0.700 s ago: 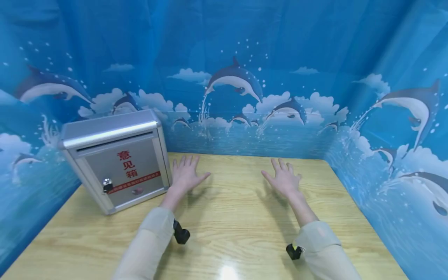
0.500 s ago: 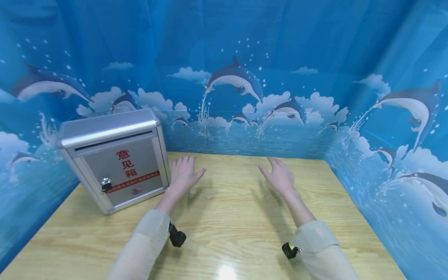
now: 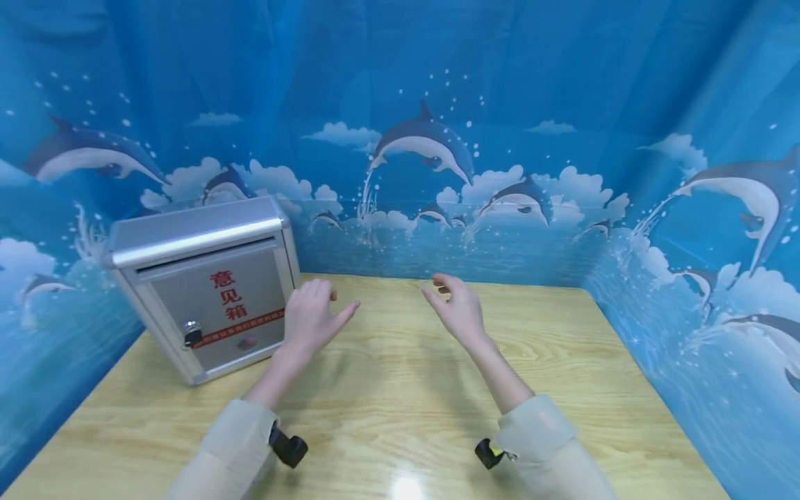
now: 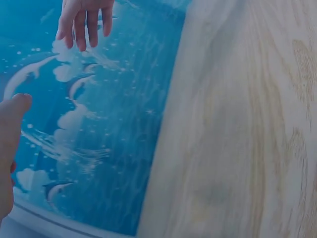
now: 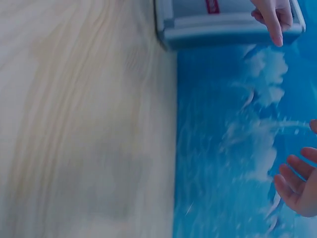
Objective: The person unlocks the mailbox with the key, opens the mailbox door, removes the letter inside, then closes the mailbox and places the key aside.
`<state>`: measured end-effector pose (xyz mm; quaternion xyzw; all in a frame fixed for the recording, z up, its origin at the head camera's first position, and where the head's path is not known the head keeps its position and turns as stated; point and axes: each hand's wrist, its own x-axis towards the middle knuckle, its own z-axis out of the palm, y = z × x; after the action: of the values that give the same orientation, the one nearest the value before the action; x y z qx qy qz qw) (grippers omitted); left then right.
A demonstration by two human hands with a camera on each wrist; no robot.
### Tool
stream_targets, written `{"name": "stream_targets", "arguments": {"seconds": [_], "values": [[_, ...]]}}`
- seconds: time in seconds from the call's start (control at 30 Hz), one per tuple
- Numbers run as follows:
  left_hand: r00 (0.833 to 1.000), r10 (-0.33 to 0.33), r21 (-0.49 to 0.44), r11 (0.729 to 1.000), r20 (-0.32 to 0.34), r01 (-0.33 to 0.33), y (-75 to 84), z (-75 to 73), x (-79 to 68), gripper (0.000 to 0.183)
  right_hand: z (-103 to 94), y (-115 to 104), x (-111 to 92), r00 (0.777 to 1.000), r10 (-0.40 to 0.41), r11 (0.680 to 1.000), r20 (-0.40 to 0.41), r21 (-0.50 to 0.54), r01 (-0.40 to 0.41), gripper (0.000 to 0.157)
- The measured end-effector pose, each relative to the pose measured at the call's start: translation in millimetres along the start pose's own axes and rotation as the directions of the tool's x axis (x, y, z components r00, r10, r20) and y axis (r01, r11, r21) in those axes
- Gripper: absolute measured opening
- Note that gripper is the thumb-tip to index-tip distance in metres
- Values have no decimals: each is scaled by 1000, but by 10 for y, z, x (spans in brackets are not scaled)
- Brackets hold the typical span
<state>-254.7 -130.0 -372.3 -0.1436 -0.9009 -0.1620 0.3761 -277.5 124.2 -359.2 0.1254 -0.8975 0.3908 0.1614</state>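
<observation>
A silver metal suggestion box (image 3: 215,292) with red Chinese lettering stands upright at the left of the table. A small lock (image 3: 192,332) sits on its door, and a slot runs under the lid. My left hand (image 3: 309,318) hovers at the box's right front edge, covering a corner of the door, thumb out and fingers loosely bent. Whether it touches the box I cannot tell. My right hand (image 3: 461,310) is over the middle of the table, its fingers loosely bent around nothing. In the right wrist view that hand (image 5: 302,186) shows several spread fingers.
A light wood-grain table (image 3: 387,389) lies under both arms. Blue cloth (image 3: 400,229) printed with dolphins and clouds encloses it at the back and both sides. Black wrist cameras, left (image 3: 289,446) and right (image 3: 489,453), hang below the sleeves.
Both hands have gone from spread, straight fingers to loosely bent ones. The right hand has moved left toward the middle, and the left hand slightly left and nearer. The box has not moved.
</observation>
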Motion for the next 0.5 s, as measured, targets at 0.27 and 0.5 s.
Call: {"name": "stream_targets", "arguments": {"seconds": [0.27, 0.5], "values": [[943, 140, -9, 989, -302, -149, -157, -384, -73, 43, 209, -391, 47, 998, -52, 962, 30, 269, 42, 40], [894, 70, -37, 995, -443, -96, -333, -736, -132, 56, 446, -666, 90, 993, -100, 942, 61, 327, 75, 38]]}}
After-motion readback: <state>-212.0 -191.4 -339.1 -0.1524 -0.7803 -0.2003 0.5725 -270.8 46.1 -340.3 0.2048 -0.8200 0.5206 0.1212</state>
